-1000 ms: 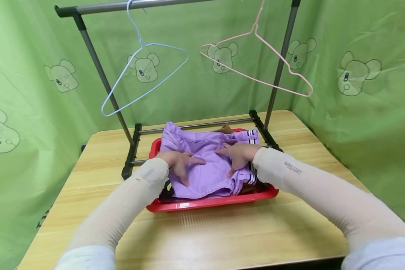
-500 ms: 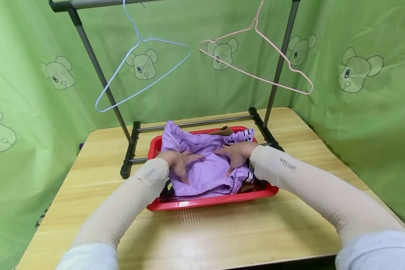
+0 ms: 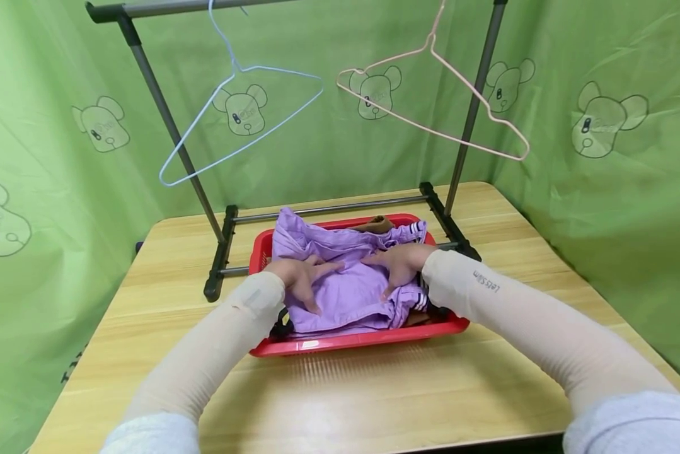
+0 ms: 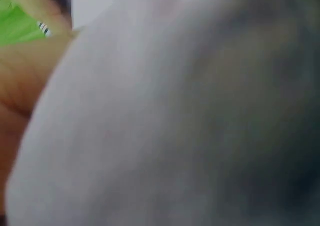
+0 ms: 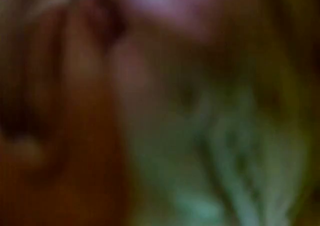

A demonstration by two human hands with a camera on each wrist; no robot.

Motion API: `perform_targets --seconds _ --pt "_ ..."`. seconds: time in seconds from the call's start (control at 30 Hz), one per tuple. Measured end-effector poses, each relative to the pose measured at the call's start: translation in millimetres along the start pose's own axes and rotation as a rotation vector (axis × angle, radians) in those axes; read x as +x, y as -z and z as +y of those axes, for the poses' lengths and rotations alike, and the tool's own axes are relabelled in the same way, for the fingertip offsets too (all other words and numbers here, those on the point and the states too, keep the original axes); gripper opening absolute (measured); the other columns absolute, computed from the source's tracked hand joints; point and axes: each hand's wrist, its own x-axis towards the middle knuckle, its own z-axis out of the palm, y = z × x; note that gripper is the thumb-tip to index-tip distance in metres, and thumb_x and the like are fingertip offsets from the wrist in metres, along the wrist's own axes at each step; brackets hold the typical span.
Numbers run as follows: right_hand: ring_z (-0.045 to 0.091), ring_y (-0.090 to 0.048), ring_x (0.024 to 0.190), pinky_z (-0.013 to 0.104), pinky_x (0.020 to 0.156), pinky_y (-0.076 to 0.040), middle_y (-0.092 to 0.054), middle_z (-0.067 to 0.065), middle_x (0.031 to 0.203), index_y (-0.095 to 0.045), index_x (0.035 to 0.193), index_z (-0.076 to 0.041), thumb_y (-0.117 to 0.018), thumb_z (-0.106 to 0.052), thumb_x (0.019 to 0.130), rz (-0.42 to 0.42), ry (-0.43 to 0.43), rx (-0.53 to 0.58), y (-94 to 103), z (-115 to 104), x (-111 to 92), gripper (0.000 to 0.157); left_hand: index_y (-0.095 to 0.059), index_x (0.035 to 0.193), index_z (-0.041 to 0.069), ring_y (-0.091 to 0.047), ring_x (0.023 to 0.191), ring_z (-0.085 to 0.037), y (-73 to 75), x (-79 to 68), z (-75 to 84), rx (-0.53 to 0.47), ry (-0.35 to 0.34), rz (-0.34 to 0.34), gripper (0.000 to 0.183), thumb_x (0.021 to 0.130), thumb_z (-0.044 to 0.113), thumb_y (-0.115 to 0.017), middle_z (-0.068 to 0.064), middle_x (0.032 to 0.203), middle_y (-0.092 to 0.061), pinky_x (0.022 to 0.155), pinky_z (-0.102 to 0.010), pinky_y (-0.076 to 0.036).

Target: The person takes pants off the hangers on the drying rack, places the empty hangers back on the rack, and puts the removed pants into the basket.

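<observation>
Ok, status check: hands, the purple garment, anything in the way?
Left hand and right hand flat on purple garment. Garment heaped in red basket. Rack base bar behind; two hangers overhead.

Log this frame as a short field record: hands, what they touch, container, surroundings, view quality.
left hand: left hand rests flat, fingers spread, on the purple garment
right hand: right hand rests flat on the same garment, fingers spread
container: red basket holding the garment, with other clothes under it
surface: wooden table
behind: clothes rack with a blue hanger and a pink hanger, both bare
backdrop: green curtain with bear prints
wrist views: too blurred to read
</observation>
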Motion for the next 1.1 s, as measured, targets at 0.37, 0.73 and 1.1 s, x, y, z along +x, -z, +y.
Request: perform_targets --seconds 0.37,0.73,1.1 --pt "0.044 -0.029 0.125 0.054 0.099 -0.028 -0.01 0.024 0.147 -0.017 0.146 -0.016 -0.067 -0.05 0.074 0.014 -0.002 -0.02 -12.1 -8 1 0.094 -0.01 0.143 0.044 -0.037 0.112 -0.025 -8.5 -6.9 9.4 0.106 0.059 0.039 0.106 0.062 0.044 -0.079 -0.008 0.135 -0.024 0.082 -0.036 -0.043" --pt "0.044 -0.031 0.124 0.054 0.101 -0.024 -0.016 0.022 0.146 -0.025 0.144 -0.015 -0.069 -0.046 0.075 0.134 0.039 0.025 -7.4 -1 -5 0.087 -0.008 0.146 0.033 -0.018 0.133 -0.032 -1.1 -19.7 6.5 0.007 -0.03 0.018 0.098 0.072 0.041 -0.073 -0.012 0.15 -0.007 0.103 -0.045 -0.024" --pt "0.036 -0.05 0.111 0.053 0.092 -0.037 -0.051 0.02 0.124 -0.041 0.134 -0.007 -0.066 -0.038 0.081 0.394 0.085 0.286 15.4 20 -44 0.067 -0.033 0.14 0.013 -0.042 0.121 -0.029 24.5 -60.3 -12.6 -0.127 -0.063 0.248 0.071 0.082 0.038 -0.065 -0.011 0.135 -0.044 0.099 -0.044 -0.032"
